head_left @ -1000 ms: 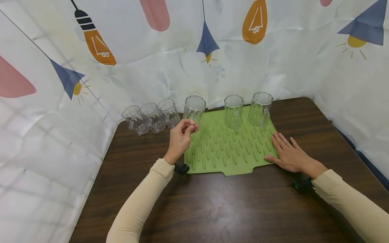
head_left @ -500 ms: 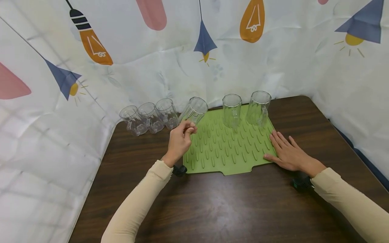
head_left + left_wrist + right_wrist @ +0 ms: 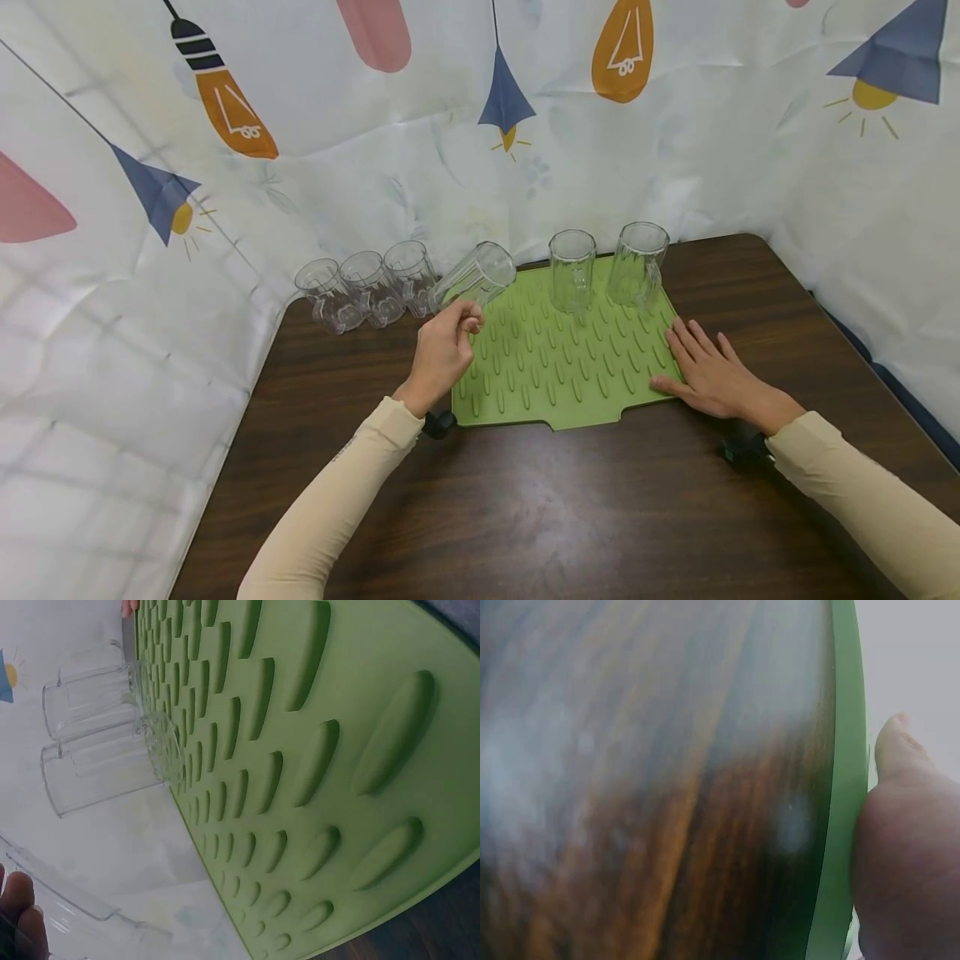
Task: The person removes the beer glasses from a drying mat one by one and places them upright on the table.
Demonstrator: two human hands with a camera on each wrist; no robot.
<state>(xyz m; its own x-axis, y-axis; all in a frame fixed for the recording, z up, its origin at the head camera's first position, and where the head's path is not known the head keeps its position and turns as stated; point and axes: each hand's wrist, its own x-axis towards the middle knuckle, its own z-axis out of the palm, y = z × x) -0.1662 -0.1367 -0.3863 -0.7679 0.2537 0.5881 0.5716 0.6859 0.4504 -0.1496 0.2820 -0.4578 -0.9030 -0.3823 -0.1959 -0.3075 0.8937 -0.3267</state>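
Note:
In the head view my left hand (image 3: 444,343) grips a clear glass mug (image 3: 480,273), its fingers curled at the near side where the handle is hidden. The mug tilts, its open rim leaning to the right over the back left corner of the green drying mat (image 3: 536,367). In the left wrist view this mug (image 3: 82,907) shows beside the fingertips at the lower left. My right hand (image 3: 708,371) lies flat with fingers spread on the mat's right front corner. In the right wrist view its thumb side (image 3: 907,840) rests at the mat's edge.
Two glass mugs, a middle one (image 3: 573,267) and a right one (image 3: 639,262), stand upright at the mat's back. Several more glass mugs (image 3: 367,287) stand in a row on the dark wood table (image 3: 525,508) to the left. A patterned white cloth (image 3: 360,183) hangs behind.
The mug in my left hand has gone from nearly upright to strongly tilted, its base swinging left. The left hand has turned slightly; the right hand stays flat in place.

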